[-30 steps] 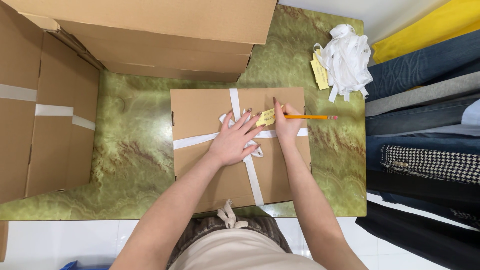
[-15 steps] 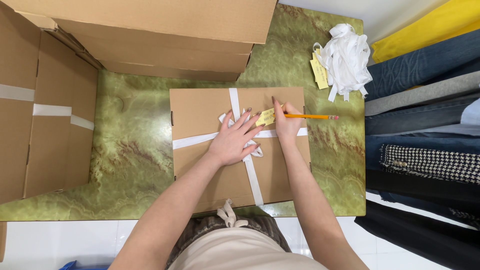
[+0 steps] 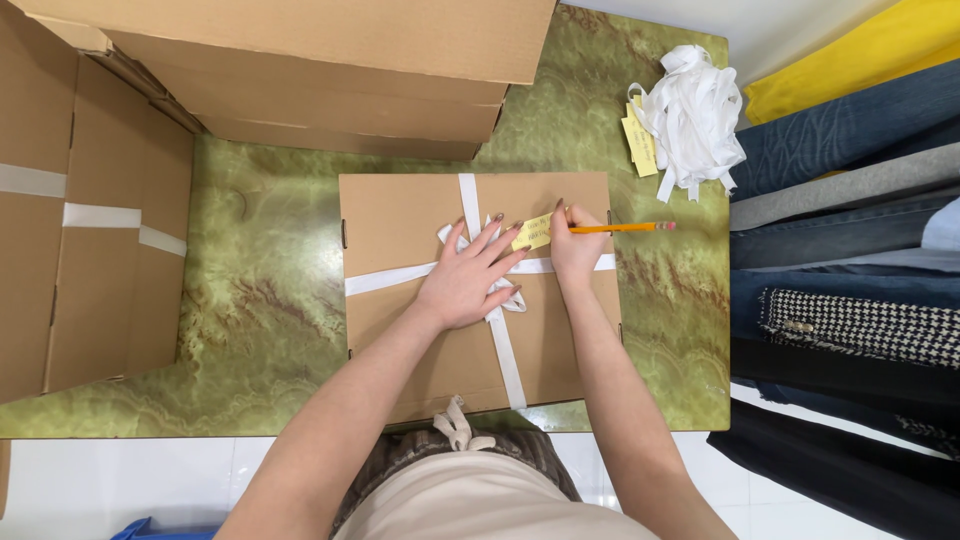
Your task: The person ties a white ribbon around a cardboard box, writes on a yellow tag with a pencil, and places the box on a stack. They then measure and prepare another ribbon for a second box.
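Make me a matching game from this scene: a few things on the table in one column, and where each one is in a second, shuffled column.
Things:
1. pencil
2. yellow tag
3. bundle of white ribbon
4. white ribbon cross

Places:
A. loose at the table's far right corner
B. tied around the flat cardboard box
C. held in the right hand
D. at the left hand's fingertips

Pairs: 1-C, 2-D, 3-A, 4-B

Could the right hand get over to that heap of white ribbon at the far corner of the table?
Probably yes. The right hand, holding a pencil, is at the parcel, and only bare green table lies between it and the ribbon heap.
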